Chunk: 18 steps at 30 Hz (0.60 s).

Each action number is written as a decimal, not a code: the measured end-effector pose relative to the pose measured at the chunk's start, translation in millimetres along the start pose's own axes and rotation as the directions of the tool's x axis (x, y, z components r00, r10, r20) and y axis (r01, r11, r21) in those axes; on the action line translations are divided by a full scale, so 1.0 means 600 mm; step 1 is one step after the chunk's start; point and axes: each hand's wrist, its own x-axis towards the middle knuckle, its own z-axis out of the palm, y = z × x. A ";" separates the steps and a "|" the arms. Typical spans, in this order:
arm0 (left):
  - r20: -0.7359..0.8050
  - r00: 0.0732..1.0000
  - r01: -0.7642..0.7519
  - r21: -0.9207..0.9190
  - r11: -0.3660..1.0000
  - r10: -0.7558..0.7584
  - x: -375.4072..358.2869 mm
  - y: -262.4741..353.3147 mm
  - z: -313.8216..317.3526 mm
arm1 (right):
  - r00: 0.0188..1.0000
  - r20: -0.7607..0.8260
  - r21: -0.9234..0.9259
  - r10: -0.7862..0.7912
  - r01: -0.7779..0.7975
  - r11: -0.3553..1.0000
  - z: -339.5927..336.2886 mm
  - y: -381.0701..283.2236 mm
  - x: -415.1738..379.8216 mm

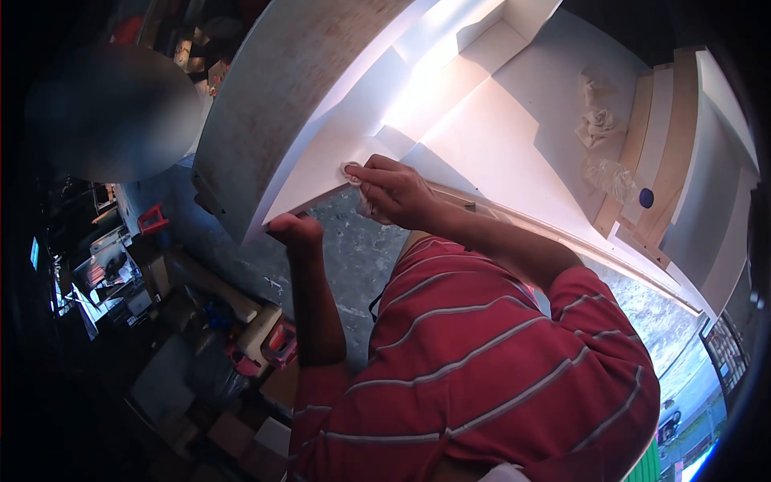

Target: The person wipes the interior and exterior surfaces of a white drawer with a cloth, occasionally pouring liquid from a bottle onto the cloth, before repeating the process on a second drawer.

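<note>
My right hand (397, 191) is closed on a crumpled pale cloth (351, 171), pressing it against the white inner face near the front edge of a large cabinet (321, 149). Part of the cloth hangs below the fingers. My left hand (297, 231) is at the near lower corner of the cabinet's side panel, closed on its edge, with most of the fingers hidden. The outer face of that panel looks grey and blotchy.
Crumpled cloths (598, 127) and a clear plastic bottle with a blue cap (646, 198) lie inside the cabinet at right. Red stools (152, 218) and stacked boards stand on the grey floor (337, 241) at left. A blurred round object (116, 112) is at upper left.
</note>
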 end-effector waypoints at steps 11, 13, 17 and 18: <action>-0.123 0.987 0.104 -0.030 0.994 -0.106 0.023 0.035 0.046 | 0.989 0.001 0.028 0.147 -0.147 0.989 0.008 0.035 -0.015; -0.143 0.985 0.092 -0.032 0.995 -0.096 0.024 0.028 0.046 | 0.994 -0.042 0.096 0.098 -0.093 0.991 0.021 0.038 -0.021; -0.132 0.989 0.065 -0.059 0.996 -0.072 0.019 0.010 0.034 | 0.995 -0.026 0.210 0.096 -0.088 0.974 0.021 0.021 -0.016; -0.128 0.990 0.057 -0.070 0.996 -0.065 0.018 0.003 0.030 | 0.995 -0.028 0.211 0.098 -0.090 0.973 0.020 0.023 -0.016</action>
